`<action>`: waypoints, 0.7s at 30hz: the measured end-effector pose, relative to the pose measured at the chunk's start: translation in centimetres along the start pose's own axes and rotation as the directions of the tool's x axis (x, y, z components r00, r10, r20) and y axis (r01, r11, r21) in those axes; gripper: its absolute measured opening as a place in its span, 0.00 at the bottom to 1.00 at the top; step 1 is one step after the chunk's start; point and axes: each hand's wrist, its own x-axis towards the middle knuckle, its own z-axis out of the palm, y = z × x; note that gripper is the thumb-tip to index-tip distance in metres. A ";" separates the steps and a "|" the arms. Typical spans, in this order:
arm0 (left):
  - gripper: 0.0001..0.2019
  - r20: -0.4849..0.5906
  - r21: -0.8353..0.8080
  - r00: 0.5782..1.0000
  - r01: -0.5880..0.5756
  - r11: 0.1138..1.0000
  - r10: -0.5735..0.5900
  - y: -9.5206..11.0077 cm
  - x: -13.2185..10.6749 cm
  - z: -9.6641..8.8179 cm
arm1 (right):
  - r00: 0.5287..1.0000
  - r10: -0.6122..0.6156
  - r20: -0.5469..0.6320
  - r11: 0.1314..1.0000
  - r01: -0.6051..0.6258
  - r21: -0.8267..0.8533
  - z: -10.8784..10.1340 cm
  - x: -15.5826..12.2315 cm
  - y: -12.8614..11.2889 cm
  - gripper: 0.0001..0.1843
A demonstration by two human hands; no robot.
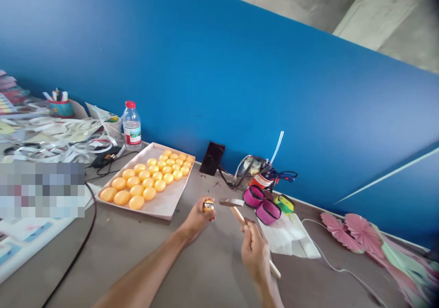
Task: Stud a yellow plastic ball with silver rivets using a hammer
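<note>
My left hand is closed around a small orange ball with a shiny silvery part; its exact kind is too small to make out. In my right hand is a hammer with a pale wooden handle. Its metal head is close to the right of the ball, with a small gap between them. To the left of my hands, a shallow pale box tray holds rows of orange balls.
A dark phone leans against the blue wall. Pink and yellow-green ring-shaped pieces lie on white sheets at right, near a white cord. A red-capped bottle stands behind the tray; paper strips clutter the left.
</note>
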 end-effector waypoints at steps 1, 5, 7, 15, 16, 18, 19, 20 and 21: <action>0.18 0.007 -0.022 1.000 0.002 1.000 -0.002 0.0 0.0 0.0 | 1.000 0.006 0.002 1.000 -0.006 0.006 0.0 0.0 -0.1 0.14; 0.19 0.025 -0.128 0.999 0.023 0.991 -0.020 -0.1 -0.1 0.0 | 0.995 -0.017 0.096 0.999 0.021 -0.039 0.2 -0.2 -0.4 0.14; 0.20 0.044 -0.199 0.999 0.033 0.979 -0.025 -0.2 0.0 0.0 | 0.998 -0.009 0.069 1.000 0.011 -0.015 0.2 -0.2 -0.5 0.14; 0.18 0.103 -0.189 0.995 0.013 0.982 0.007 -0.4 -0.1 -0.1 | 0.997 0.005 0.083 0.999 -0.002 -0.034 0.2 -0.2 -0.6 0.14; 0.18 0.100 -0.193 0.995 0.004 0.981 0.015 -0.4 -0.1 -0.1 | 0.997 0.019 0.069 1.000 -0.017 -0.025 0.2 -0.2 -0.5 0.14; 0.19 0.100 -0.191 0.995 -0.006 0.982 0.025 -0.2 -0.1 -0.1 | 0.999 0.040 0.024 0.999 -0.040 -0.005 0.2 -0.2 -0.5 0.14; 0.19 0.096 -0.181 0.995 -0.007 0.983 0.025 -0.1 -0.1 -0.1 | 0.999 0.038 0.008 0.999 -0.038 -0.004 0.1 -0.2 -0.5 0.15; 0.19 0.087 -0.168 0.996 -0.009 0.986 0.024 -0.1 0.0 -0.1 | 1.000 0.029 0.008 1.000 -0.029 -0.012 0.1 -0.1 -0.5 0.14; 0.19 0.082 -0.155 0.996 -0.011 0.988 0.024 0.0 0.0 -0.1 | 1.000 0.017 0.026 1.000 -0.016 -0.022 0.2 -0.1 -0.5 0.14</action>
